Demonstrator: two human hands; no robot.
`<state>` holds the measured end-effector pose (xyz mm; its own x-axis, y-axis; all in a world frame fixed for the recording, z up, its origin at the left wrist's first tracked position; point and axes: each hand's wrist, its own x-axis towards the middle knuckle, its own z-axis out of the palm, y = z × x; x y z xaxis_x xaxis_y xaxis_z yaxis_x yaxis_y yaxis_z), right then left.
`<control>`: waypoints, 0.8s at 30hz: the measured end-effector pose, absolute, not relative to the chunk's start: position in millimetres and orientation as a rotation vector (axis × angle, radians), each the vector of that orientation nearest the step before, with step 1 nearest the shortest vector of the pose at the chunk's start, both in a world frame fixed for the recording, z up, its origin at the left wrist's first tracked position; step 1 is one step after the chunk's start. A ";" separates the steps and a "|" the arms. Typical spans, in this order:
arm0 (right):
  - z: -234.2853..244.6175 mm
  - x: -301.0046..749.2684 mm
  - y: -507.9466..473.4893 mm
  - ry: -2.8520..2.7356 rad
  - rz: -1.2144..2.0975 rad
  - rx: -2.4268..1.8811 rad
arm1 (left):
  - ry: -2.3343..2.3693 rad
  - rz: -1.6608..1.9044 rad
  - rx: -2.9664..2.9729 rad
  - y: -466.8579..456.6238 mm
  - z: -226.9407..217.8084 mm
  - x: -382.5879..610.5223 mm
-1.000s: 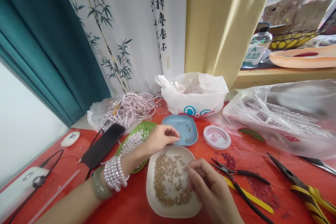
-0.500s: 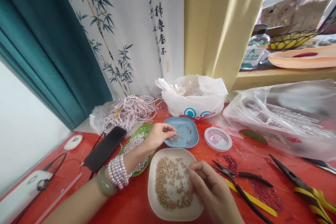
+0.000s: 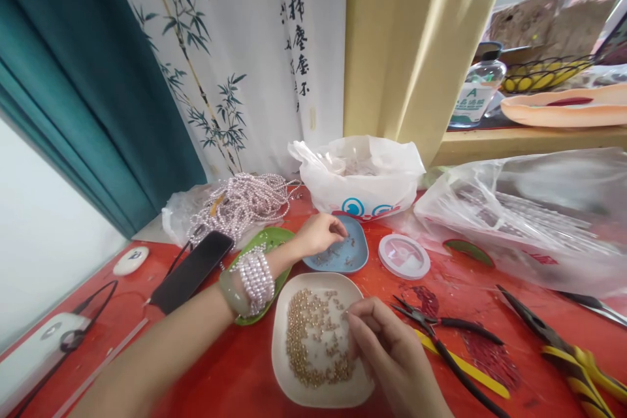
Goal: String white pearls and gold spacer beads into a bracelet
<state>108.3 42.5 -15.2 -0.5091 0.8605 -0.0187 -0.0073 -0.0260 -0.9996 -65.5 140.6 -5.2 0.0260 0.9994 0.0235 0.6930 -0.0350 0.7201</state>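
Observation:
My left hand (image 3: 321, 235) is over the blue dish (image 3: 363, 251), fingertips pinched together above small metal pieces lying in it. Whatever those fingers hold is too small to make out. Pearl bead strands (image 3: 257, 279) and a green bangle (image 3: 232, 294) circle that wrist. At the right rim of the cream dish (image 3: 281, 375), my right hand (image 3: 394, 349) has thumb and forefinger pressed together; anything between them is hidden. Gold beads (image 3: 298, 333) are spread inside the cream dish. A green dish (image 3: 257, 315) lies partly under my left forearm.
Cutting pliers (image 3: 434, 323) lie on a yellow strip right of my right hand, with larger pliers (image 3: 553, 339) farther right. A round clear lid (image 3: 404, 257), a white plastic bag (image 3: 362, 176), coiled pearl strands (image 3: 245, 206) and a black phone (image 3: 193, 271) stand around the dishes.
My left hand has moved right and farther across the blue dish, fingers now more curled down. My right hand stays pinched at the cream dish. The whole view has shifted slightly.

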 end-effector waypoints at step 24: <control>-14.7 108.5 42.8 -1.525 1.640 -0.875 | 1.484 0.943 1.353 108.4 14.4 -59.6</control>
<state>108.5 42.8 -14.7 -0.5096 0.8604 -0.0054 -0.0567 -0.0399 -0.9976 -59.6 108.4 14.4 -0.0069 0.9930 -0.1179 0.3152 0.1140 0.9422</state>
